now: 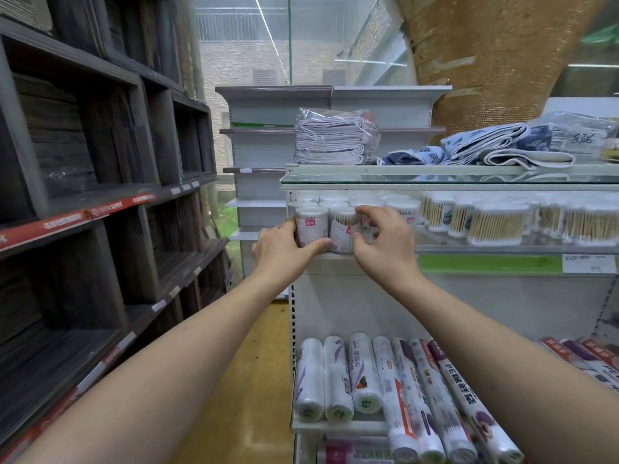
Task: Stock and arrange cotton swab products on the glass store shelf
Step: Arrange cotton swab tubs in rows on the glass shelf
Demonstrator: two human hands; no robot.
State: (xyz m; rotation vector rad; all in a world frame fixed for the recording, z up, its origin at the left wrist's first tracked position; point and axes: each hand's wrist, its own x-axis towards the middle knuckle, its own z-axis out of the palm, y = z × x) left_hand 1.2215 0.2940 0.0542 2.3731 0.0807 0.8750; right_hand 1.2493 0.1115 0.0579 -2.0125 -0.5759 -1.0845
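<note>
Cotton swab tubs, clear round cylinders with white lids, packed with pale wooden sticks, crowd the glass shelf around both hands. Flatter clear swab packs run on to the right of the right hand. The left hand curls around a pink-labelled tub, thumb under its base. Just beside it, the right hand pinches a neighbouring tub between fingers and thumb. Below the hands lie glossy plastic-wrap rolls.

price tag print blurred, right shelf cut off
</note>
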